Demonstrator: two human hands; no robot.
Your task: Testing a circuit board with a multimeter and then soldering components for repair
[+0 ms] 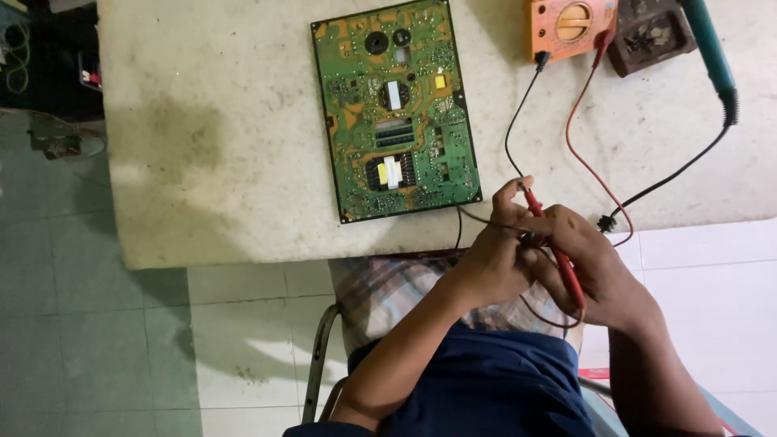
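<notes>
Right hand [595,259] closes around the red probe [558,251]; left hand [494,251] pinches its tip area, both at the table [202,162] edge. The green circuit board [395,109] lies just beside; the orange multimeter [571,28] sits beyond.

Red probe [558,255] slanted in both hands at table edge; red lead loops below.

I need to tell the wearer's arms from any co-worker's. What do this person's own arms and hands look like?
Both forearms are bare: no sleeves reach them, and no gloves, watch or rings show. The left hand and right hand have uncovered fingers. No markings are visible.
</notes>
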